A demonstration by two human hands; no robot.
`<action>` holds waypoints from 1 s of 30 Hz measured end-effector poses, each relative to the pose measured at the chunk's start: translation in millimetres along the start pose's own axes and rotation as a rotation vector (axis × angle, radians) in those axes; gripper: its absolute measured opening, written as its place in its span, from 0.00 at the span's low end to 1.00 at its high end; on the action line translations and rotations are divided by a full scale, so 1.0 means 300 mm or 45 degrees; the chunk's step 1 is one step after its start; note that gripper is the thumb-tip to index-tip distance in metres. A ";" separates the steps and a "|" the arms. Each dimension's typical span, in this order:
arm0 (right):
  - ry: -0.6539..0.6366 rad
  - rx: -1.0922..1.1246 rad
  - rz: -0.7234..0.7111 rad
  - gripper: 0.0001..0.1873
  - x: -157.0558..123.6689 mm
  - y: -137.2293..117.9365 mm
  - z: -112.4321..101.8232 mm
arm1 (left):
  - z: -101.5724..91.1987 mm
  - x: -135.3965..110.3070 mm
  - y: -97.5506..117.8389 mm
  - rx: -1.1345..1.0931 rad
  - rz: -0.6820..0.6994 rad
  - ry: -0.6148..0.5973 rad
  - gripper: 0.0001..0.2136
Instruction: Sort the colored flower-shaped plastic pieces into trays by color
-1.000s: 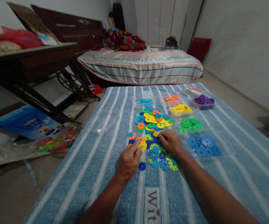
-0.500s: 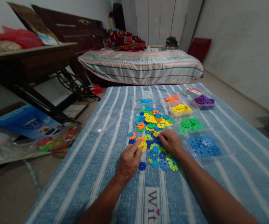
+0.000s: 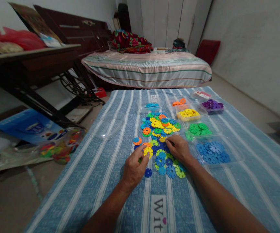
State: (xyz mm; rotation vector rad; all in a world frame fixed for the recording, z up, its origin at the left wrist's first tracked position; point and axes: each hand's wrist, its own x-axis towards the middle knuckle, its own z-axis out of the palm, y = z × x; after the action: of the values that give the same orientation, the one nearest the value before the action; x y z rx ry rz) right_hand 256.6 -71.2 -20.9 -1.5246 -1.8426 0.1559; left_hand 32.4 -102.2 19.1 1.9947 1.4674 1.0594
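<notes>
My left hand (image 3: 136,165) pinches a yellow notched plastic disc (image 3: 148,152) between thumb and fingers, at the left side of a spread of loose discs. My right hand (image 3: 178,147) rests at the right side of that spread, fingertips closed over dark blue discs (image 3: 155,149); whatever they grip is hidden. Beyond both hands lies a mixed heap of yellow, orange, green and blue discs (image 3: 156,123). Closer to me are lime green discs (image 3: 180,171), mid-blue discs (image 3: 171,171) and a lone dark blue disc (image 3: 148,172).
Clear plastic boxes on the right hold blue discs (image 3: 212,152), green discs (image 3: 200,129), yellow discs (image 3: 189,113) and purple discs (image 3: 212,105). Farther back are orange discs (image 3: 177,103) and light blue discs (image 3: 151,105). A transparent lid (image 3: 108,126) lies on the striped cloth (image 3: 91,181).
My left fingers have loosened slightly around the yellow disc, which has tilted to show more of its face. My right hand stays where it was.
</notes>
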 end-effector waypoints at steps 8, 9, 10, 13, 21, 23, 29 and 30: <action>-0.031 -0.008 0.008 0.14 0.002 -0.001 0.001 | -0.002 0.012 0.016 -0.186 -0.173 -0.115 0.12; -0.026 -0.008 0.007 0.14 0.002 -0.001 0.001 | -0.001 0.015 0.014 -0.200 -0.170 -0.120 0.13; -0.022 -0.008 0.007 0.14 0.003 -0.002 0.002 | 0.000 0.017 0.012 -0.204 -0.163 -0.118 0.13; -0.018 -0.009 0.008 0.13 0.004 -0.002 0.001 | -0.002 0.023 0.010 -0.177 -0.125 -0.115 0.14; -0.005 -0.006 0.000 0.12 0.004 -0.001 -0.001 | -0.013 0.034 0.003 0.025 0.133 -0.095 0.11; -0.010 -0.006 -0.003 0.12 0.005 -0.001 0.000 | -0.017 0.046 0.010 0.098 0.230 -0.024 0.09; -0.020 -0.003 0.011 0.13 0.005 0.000 0.001 | -0.123 -0.028 0.147 -0.090 0.288 0.036 0.09; -0.022 -0.004 0.013 0.13 0.005 0.000 0.001 | -0.156 -0.074 0.177 -0.105 0.232 0.032 0.09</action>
State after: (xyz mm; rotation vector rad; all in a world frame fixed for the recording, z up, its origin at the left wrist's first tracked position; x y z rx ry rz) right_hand 256.4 -69.7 -20.4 -1.5397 -1.8495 0.1721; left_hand 24.0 -145.0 79.3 2.0938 1.2512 1.2032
